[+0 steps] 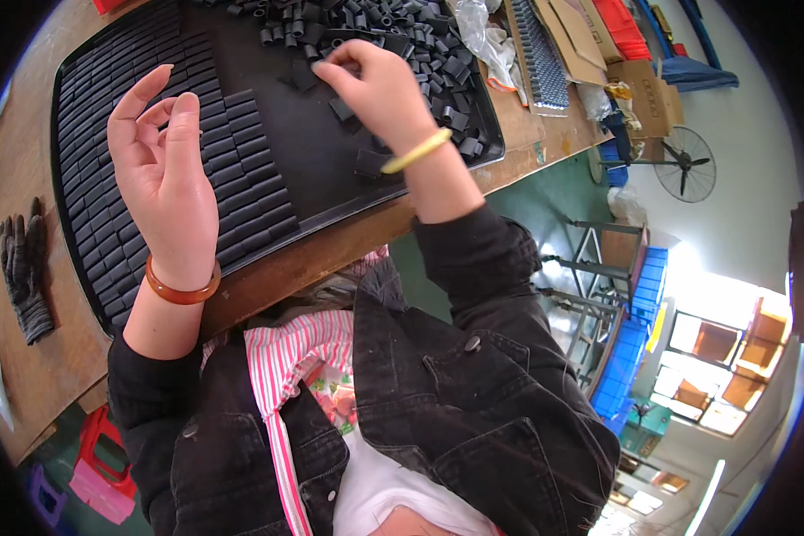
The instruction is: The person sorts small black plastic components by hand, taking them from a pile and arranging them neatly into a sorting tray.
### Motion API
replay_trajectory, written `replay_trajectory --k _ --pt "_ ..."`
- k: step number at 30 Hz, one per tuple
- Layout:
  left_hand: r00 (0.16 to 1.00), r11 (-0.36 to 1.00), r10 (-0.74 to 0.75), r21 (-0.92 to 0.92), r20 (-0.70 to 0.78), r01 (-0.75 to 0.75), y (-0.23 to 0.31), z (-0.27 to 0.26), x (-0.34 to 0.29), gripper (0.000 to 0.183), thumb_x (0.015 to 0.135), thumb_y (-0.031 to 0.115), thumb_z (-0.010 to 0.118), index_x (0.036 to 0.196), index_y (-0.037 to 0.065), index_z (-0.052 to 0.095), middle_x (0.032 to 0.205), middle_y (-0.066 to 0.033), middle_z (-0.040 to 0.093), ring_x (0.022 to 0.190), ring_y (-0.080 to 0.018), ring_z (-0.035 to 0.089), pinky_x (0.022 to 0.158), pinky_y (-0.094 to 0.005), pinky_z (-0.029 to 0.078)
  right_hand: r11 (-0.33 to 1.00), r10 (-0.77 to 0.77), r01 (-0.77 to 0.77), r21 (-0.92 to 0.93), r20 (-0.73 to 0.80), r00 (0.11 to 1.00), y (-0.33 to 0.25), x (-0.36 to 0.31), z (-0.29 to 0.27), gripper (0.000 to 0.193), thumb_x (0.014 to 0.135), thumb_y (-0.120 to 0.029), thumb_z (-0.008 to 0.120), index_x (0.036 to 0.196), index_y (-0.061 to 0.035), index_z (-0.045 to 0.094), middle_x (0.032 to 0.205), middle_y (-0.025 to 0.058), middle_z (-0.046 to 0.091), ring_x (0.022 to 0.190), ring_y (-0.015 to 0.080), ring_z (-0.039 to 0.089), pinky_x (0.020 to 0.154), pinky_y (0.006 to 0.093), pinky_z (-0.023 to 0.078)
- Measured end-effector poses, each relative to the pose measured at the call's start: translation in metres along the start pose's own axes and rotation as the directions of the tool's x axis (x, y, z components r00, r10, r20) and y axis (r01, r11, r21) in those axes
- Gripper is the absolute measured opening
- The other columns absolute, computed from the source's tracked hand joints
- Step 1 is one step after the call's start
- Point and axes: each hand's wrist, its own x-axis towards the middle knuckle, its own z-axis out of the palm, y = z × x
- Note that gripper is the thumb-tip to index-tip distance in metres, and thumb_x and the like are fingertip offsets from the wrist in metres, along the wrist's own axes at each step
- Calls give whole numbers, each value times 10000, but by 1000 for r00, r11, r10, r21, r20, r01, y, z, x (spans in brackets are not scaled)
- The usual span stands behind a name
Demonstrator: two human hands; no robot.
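A wide black tray lies on the wooden table. Short black rubber-like tubes stand packed side by side in neat rows over its left part. Loose black tubes are heaped at its far right, with a few scattered nearer. My left hand, an amber bangle at its wrist, hovers over the rows with fingers apart and nothing in them. Over the loose pieces is my right hand, a yellow band on its wrist. Its thumb and index finger pinch together beside a loose tube; whether a piece is between them is hidden.
A dark knit glove lies on the table left of the tray. Clear plastic bags and a carton of small parts sit at the right. Beyond stand a fan and blue bins. A pink-red stool is at lower left.
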Motion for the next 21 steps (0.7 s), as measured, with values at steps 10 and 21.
replay_trajectory --k 10,21 --pt "998 1000 -2 -22 70 3 -2 1 -2 301 985 87 590 1276 30 544 1306 -83 589 1085 -130 601 901 -252 477 869 131 71 -490 366 921 9 -69 -41 287 738 -310 812 867 -98 667 918 89 693 893 294 670 736 412 528" --pt "928 973 57 190 367 -135 8 10 -2 111 894 -39 628 976 19 677 936 -30 636 801 -105 568 688 -221 437 893 157 1 -450 313 937 16 -65 -48 340 855 -349 708 852 -11 681 846 171 685 807 371 651 710 444 514"
